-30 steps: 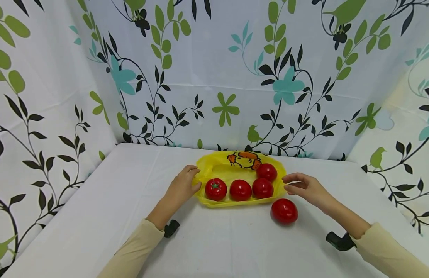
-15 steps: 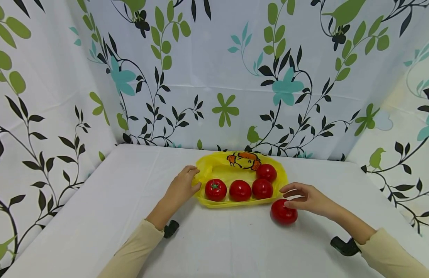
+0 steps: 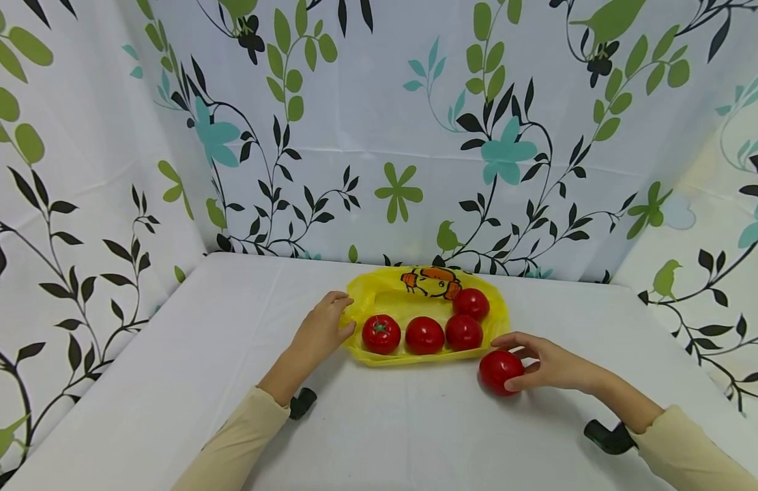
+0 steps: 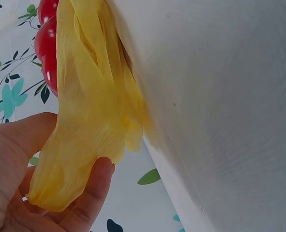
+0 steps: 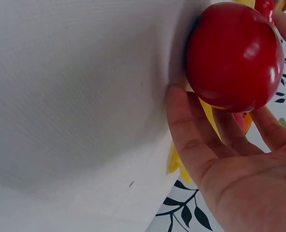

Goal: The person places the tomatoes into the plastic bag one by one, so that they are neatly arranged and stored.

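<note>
My left hand (image 3: 320, 329) holds the left end of a yellow plastic bag (image 3: 409, 310), spread into a shallow tray shape. In the left wrist view, thumb and fingers lie on either side of the bag's (image 4: 82, 111) end. Several shiny red tomatoes are inside it; one tomato (image 3: 381, 335) shows a green calyx. Just outside the bag's front right edge, a loose tomato (image 3: 500, 373) sits on the table. My right hand (image 3: 550, 363) has its thumb on the near side and fingers curled round the far side of this tomato (image 5: 234, 58).
A white cloth covers the table (image 3: 403, 429). Patterned curtains (image 3: 366, 136) enclose the back and both sides. Dark wrist cameras stick out below the left sleeve (image 3: 250, 429) and the right sleeve (image 3: 686, 443).
My right hand has come down and toward me from beside the bag's right end, and its fingers now surround the loose tomato. The left hand and the bag look unchanged.
</note>
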Demonstrator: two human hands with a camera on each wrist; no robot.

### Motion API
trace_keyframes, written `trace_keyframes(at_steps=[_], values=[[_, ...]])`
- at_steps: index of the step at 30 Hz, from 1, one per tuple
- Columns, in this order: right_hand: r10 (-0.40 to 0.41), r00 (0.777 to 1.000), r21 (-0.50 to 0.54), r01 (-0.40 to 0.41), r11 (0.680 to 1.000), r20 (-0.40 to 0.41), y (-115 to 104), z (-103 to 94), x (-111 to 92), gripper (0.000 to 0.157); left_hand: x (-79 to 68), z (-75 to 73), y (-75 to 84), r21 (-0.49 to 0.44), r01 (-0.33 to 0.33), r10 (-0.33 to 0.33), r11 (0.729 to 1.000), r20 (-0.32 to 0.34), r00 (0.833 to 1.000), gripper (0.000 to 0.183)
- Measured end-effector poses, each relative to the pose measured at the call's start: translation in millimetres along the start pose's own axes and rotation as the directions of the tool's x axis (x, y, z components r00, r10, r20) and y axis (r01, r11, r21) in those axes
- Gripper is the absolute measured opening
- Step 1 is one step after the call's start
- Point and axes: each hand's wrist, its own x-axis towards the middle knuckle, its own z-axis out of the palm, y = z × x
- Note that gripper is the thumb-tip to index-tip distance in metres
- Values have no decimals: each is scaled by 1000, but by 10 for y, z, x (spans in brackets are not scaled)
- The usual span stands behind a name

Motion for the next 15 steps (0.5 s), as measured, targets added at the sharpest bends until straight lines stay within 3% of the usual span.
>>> trace_keyframes(at_steps=[6, 15], values=[[-1, 1000, 18, 1, 1000, 6, -34, 4, -3, 63, 4, 6, 3, 4, 0, 0, 1000, -7, 1000, 43], [28, 999, -43, -30, 999, -43, -37, 33, 1, 61, 10, 13, 4, 5, -2, 2, 1000, -8, 1000, 43]])
